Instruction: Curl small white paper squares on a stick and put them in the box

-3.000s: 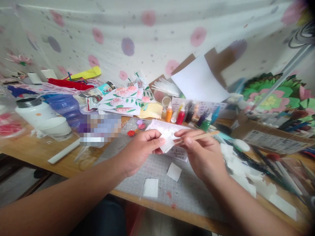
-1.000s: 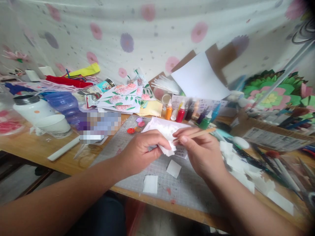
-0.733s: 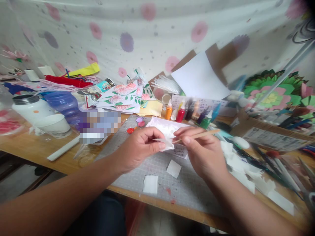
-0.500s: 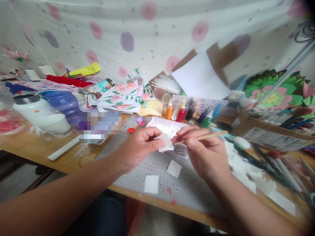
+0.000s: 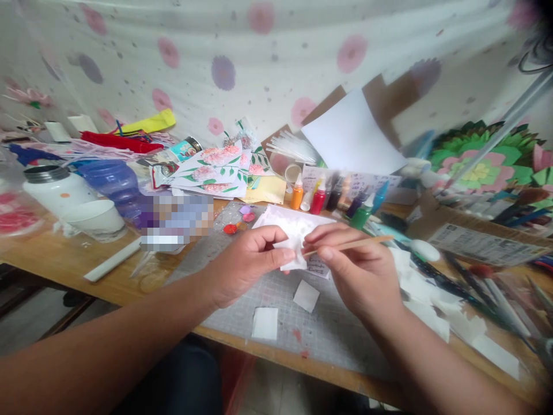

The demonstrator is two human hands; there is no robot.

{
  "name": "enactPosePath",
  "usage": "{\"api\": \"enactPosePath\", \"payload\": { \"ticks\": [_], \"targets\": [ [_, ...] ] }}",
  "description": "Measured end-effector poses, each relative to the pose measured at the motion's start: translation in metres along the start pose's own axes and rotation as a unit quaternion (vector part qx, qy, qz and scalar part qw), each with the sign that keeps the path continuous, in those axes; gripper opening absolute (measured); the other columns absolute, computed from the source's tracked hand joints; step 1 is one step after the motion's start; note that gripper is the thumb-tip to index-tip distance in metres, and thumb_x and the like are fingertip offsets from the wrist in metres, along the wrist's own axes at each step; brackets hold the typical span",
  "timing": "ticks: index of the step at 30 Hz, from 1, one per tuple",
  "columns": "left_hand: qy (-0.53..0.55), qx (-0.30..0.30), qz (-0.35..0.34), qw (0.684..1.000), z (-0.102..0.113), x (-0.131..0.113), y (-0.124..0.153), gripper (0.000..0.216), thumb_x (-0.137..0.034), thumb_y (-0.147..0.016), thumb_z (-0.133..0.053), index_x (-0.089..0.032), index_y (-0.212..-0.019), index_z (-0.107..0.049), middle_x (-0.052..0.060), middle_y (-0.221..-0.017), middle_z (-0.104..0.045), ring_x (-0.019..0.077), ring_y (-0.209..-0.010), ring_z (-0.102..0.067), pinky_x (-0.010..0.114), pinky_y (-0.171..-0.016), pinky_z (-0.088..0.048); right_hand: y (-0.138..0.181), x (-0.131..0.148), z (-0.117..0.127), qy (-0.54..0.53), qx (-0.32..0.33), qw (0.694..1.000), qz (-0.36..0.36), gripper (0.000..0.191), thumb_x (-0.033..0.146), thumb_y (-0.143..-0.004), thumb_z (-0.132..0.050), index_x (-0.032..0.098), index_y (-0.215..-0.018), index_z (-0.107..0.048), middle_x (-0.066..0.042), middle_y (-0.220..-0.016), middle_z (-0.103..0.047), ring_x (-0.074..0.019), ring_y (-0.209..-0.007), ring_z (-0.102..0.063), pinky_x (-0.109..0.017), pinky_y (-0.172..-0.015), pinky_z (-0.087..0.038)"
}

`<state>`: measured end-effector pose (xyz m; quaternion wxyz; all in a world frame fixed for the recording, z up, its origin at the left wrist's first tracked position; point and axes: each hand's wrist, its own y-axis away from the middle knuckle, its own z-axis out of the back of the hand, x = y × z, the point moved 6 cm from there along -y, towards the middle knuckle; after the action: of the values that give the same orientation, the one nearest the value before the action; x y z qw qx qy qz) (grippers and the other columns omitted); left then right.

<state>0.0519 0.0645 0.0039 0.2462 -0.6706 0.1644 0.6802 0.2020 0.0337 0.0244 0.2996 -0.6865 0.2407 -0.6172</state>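
Between thumb and fingers my left hand (image 5: 253,259) pinches a small piece of white paper (image 5: 295,253), which looks creased. My right hand (image 5: 358,265) grips a thin wooden stick (image 5: 367,242) like a pencil, its near end touching or almost touching the paper. Both hands hover above a grey cutting mat (image 5: 233,328). Below them on the mat lie two white paper squares, one nearer the edge (image 5: 265,323) and one beside it (image 5: 306,296). Behind the hands, a white box or card (image 5: 276,216) with white bits on it is partly hidden.
Small paint bottles (image 5: 318,200) stand at the back. To the left are a white cup (image 5: 97,219), a white jar (image 5: 56,190) and a white rod (image 5: 113,260). Paper scraps (image 5: 462,323), tools and a cardboard box (image 5: 488,236) crowd the right side.
The stick's tip has moved left to the paper, and the right hand has closed in on the left. The paper now looks more bent.
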Motion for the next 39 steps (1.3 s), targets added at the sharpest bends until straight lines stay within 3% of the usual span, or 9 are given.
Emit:
{"api": "enactPosePath", "payload": {
  "ticks": [7, 14, 24, 39],
  "targets": [
    [-0.014, -0.016, -0.01, 1.0, 0.002, -0.003, 0.0, 0.015, -0.027, -0.082, -0.066, -0.016, -0.075, -0.059, -0.003, -0.07, -0.057, 0.0106, -0.068, -0.049, 0.026, -0.066, -0.035, -0.003, 0.009, -0.003, 0.062, 0.017, 0.998, 0.023, 0.023, 0.003, -0.079, -0.069, 0.024, -0.085, -0.077, 0.0, -0.077, -0.074, -0.0153, -0.087, -0.068, -0.031, -0.082, -0.054],
    [0.009, 0.005, 0.003, 1.0, 0.001, 0.001, 0.001, 0.013, -0.026, -0.082, -0.065, -0.015, -0.075, -0.064, -0.001, -0.07, -0.06, 0.0119, -0.068, -0.052, 0.028, -0.068, -0.037, 0.001, 0.001, 0.002, -0.016, 0.006, 1.0, 0.006, 0.019, 0.011, -0.082, -0.068, 0.027, -0.089, -0.077, -0.002, -0.086, -0.073, -0.02, -0.091, -0.066, -0.04, -0.081, -0.055],
    [0.073, 0.025, 0.034, 0.996, -0.004, -0.001, 0.002, 0.017, -0.028, -0.078, -0.068, -0.015, -0.068, -0.062, -0.002, -0.065, -0.057, 0.012, -0.065, -0.05, 0.028, -0.067, -0.036, 0.0, 0.01, -0.002, 0.022, 0.037, 0.999, 0.022, 0.022, 0.01, -0.08, -0.07, 0.028, -0.092, -0.076, 0.0, -0.085, -0.074, -0.0181, -0.088, -0.067, -0.036, -0.08, -0.054],
    [0.077, 0.029, 0.044, 0.996, -0.006, -0.004, 0.003, 0.016, -0.026, -0.076, -0.067, -0.015, -0.066, -0.061, -0.002, -0.063, -0.056, 0.0116, -0.063, -0.048, 0.027, -0.065, -0.035, -0.001, 0.012, -0.003, 0.044, 0.045, 0.998, 0.023, 0.023, 0.009, -0.079, -0.071, 0.029, -0.091, -0.076, -0.001, -0.084, -0.074, -0.0184, -0.087, -0.068, -0.036, -0.08, -0.056]
  ]
}}
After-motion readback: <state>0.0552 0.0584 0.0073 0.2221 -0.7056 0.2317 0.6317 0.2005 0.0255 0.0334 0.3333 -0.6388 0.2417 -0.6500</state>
